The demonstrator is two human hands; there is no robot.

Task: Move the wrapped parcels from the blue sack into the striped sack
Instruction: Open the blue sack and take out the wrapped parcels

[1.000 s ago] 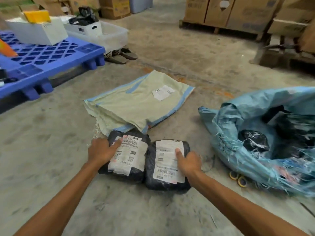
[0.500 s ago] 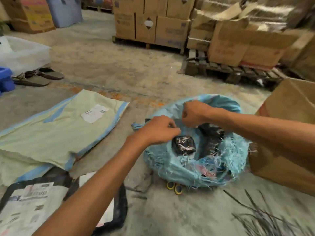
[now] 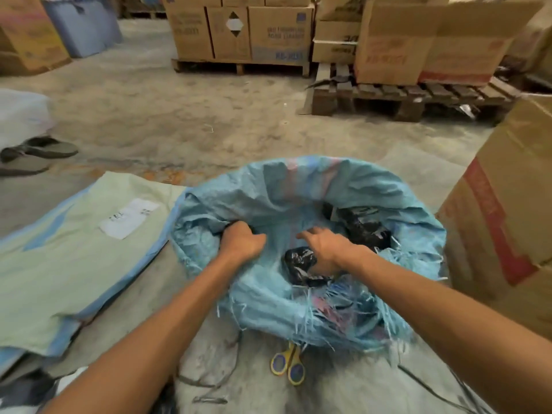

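The blue sack (image 3: pixel 403 198) stands open on the floor in front of me, its frayed rim rolled down. Inside lie a small black wrapped parcel (image 3: pixel 300 259) and a larger black one (image 3: pixel 363 227) further back. My left hand (image 3: pixel 242 243) grips a fold of the sack's inner fabric. My right hand (image 3: pixel 325 249) reaches into the sack with fingers stretched out, its palm over the small parcel. The pale striped sack (image 3: pixel 74 264) lies flat at left with a white label (image 3: pixel 128 218). Labelled black parcels (image 3: pixel 24 392) show at the bottom left corner.
Scissors (image 3: pixel 288 366) with yellow and blue handles lie under the sack's near edge. A large cardboard box (image 3: pixel 507 219) stands close on the right. Wooden pallets (image 3: pixel 403 100) with boxes line the back. Sandals (image 3: pixel 38 147) lie at far left.
Both hands left the two labelled parcels on the floor and moved right to the blue sack. They now reach inside it, left gripping fabric, right lowered onto the small parcel.
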